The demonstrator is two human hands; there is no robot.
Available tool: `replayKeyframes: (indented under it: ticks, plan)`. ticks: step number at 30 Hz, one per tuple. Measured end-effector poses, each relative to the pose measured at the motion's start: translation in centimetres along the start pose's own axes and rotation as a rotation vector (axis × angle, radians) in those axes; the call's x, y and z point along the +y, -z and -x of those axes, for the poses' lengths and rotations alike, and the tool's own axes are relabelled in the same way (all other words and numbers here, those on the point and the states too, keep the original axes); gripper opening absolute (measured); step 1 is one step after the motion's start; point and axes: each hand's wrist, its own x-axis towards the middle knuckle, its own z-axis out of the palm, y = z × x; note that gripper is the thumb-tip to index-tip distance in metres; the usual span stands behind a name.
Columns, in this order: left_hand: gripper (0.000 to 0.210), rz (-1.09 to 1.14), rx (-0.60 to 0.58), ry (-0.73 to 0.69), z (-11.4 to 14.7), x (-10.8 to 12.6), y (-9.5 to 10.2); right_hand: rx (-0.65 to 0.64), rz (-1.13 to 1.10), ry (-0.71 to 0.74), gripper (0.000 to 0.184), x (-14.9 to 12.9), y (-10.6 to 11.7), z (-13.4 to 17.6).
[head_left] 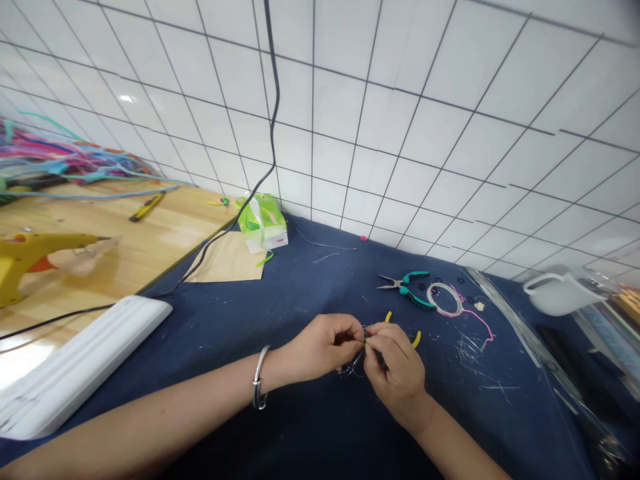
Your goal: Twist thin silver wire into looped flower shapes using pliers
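Over the dark blue cloth, my left hand (327, 347) and my right hand (397, 367) meet fingertip to fingertip. Both are closed in a pinch on something tiny and thin, mostly covered by the fingers. Just below the fingertips lies a small tangle of thin metallic pieces (354, 364), partly hidden. Two yellow handle ends (417, 339) of a tool stick out behind my right hand; the rest of it is covered. Farther off lie long-nose pliers (400, 283) with teal handles, jaws apart. A silver bangle (259, 380) circles my left wrist.
Right of the pliers are a pale ring-shaped coil (445, 300), pink cord (484, 323) and loose wire bits (470, 350). A white mug (553, 293) stands far right. Leftward are a tissue pack (263, 223), white power strip (85, 363), glue gun (45, 250) and black cable (273, 87).
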Motion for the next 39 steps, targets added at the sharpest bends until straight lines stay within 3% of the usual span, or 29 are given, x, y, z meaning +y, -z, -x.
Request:
replayKeyframes:
  ticks: [7,13,18,23,30,39]
  plan:
    - [0.006,0.158,-0.057,0.075,-0.1,0.4,0.4,0.013,-0.023,0.006,0.022,-0.1,0.2,-0.3]
    - [0.004,0.17,-0.011,0.063,-0.1,-0.1,0.3,0.002,-0.033,-0.001,0.02,0.0,0.3,-0.6]
    - [0.002,0.17,0.063,0.062,-0.3,-0.5,0.1,-0.032,-0.073,-0.097,0.015,-0.1,0.5,-1.2]
    - [0.001,0.348,0.108,0.112,-0.4,-0.7,0.0,-0.077,-0.139,-0.188,0.013,-0.1,0.7,-1.5]
    - [0.005,0.6,0.07,0.201,-0.3,-1.0,-0.2,-0.103,-0.082,-0.11,0.013,0.3,0.3,-0.8]
    - [0.014,0.577,0.027,0.135,-0.4,-0.8,-0.2,-0.179,-0.188,-0.35,0.013,0.2,1.8,-2.3]
